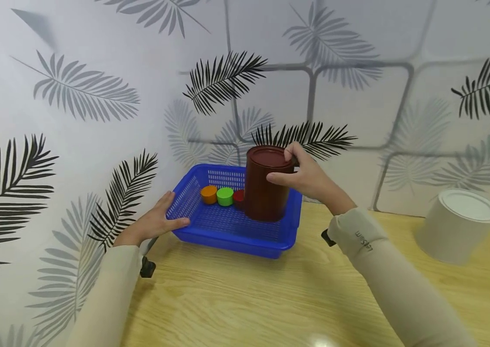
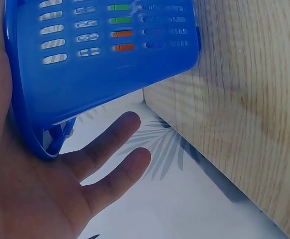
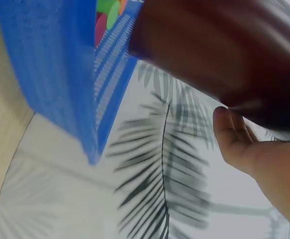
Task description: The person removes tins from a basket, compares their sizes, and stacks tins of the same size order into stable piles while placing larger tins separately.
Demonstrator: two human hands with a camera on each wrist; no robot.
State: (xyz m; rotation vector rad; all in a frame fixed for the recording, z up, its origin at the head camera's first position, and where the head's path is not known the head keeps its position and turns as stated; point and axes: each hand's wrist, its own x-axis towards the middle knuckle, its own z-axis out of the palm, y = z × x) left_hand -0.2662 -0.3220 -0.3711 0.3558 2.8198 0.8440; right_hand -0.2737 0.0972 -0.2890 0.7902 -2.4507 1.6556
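A dark brown cylindrical canister [image 1: 266,193] with a recessed round top stands upright in view, its lower part within the blue basket [image 1: 227,245]. My right hand [image 1: 303,174] grips it near the top right, thumb on the front and index finger bent over the rim. My left hand [image 1: 151,222] rests against the basket's left rim, thumb along the front corner. From the left wrist, the fingers [image 2: 127,172] reach out loosely past the rim. Inside the basket sit an orange cup [image 1: 209,194], a green cup [image 1: 225,196] and a red one [image 1: 238,198], partly hidden by the canister.
A white tub [image 1: 457,226] stands on the wooden table [image 1: 236,299] at the far right. Behind the basket is a wall [image 1: 349,106] with leaf patterns, and another patterned wall [image 1: 19,115] runs close along the left side.
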